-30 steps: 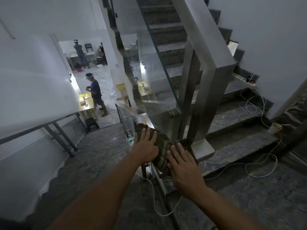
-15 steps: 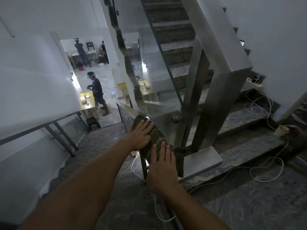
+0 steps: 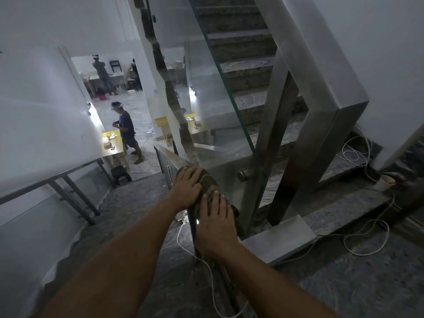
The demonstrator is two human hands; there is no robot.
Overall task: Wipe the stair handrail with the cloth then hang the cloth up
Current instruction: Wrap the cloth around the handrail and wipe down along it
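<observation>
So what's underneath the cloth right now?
The cloth lies draped over the metal handrail, whose bare top shows beyond it. The left hand and right hand press flat on top. The rail surface under the cloth is covered and cannot be seen.

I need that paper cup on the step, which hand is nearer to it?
Right. The right hand rests on the cloth, closer to the cup; the left hand lies beyond it.

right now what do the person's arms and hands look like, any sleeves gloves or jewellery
Both forearms are bare all the way to the bottom edge of the frame, with no sleeve in view. The left hand and the right hand are bare too: no gloves, and no rings, watch or bracelet show at the fingers or wrists. Fingernails are short and unpainted.
</observation>
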